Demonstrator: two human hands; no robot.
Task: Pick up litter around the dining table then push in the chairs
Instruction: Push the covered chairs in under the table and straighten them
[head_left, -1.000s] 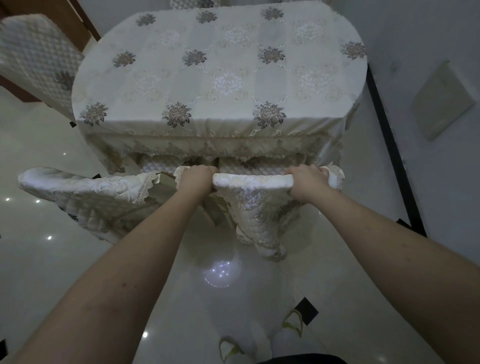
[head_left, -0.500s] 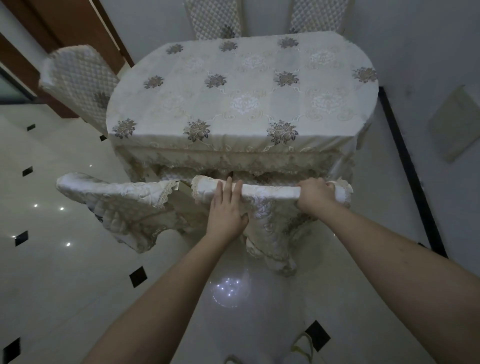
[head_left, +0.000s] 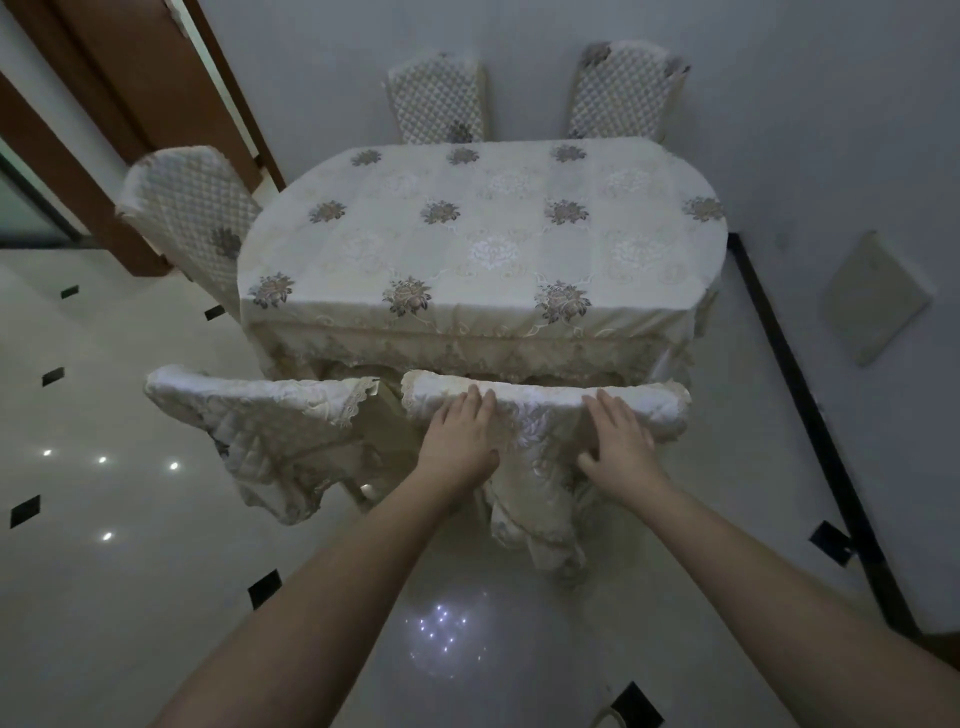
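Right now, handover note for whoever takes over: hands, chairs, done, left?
Left hand: open, fingers flat against the back of the near right chair.
Right hand: open, flat on the same chair back.
That chair sits tight against the table, so it looks pushed in.
Near left chair stands angled, its left end away from the table: probably next.
No litter shows on the visible floor.

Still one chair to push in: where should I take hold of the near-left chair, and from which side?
Grip the near-left chair by its padded top rail, one hand near each end, coming from behind and above. The rail runs roughly level and faces you, angled a bit off the table. Both the left hand and right hand lie flat on the neighbouring chair.
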